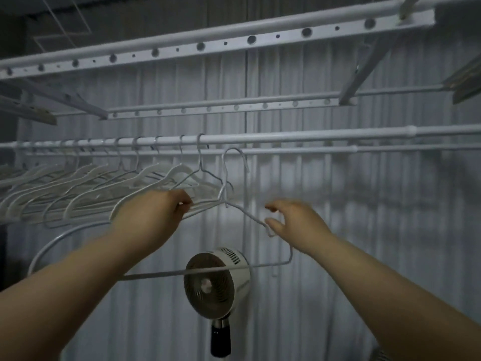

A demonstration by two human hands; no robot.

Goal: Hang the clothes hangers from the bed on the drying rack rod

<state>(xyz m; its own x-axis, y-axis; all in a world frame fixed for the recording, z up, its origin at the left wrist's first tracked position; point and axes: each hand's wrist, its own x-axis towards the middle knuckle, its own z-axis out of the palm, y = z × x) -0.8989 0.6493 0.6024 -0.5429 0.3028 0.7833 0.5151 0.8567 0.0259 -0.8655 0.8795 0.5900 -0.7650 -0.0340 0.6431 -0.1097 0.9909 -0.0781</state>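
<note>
A white wire hanger [235, 209] hangs in the air just below the drying rack rod [286, 138], its hook free and apart from the rod. My left hand [153, 212] pinches the hanger's left shoulder. My right hand [294, 225] has its fingers spread, and its thumb touches the hanger's right shoulder. Several white hangers [78, 188] hang in a row on the left half of the rod.
A second thinner rod [312, 150] runs just behind the first. Perforated rack bars [208, 45] cross overhead. A round fan [216, 280] on a black stand sits below the hands. A pale curtain [364, 230] fills the background.
</note>
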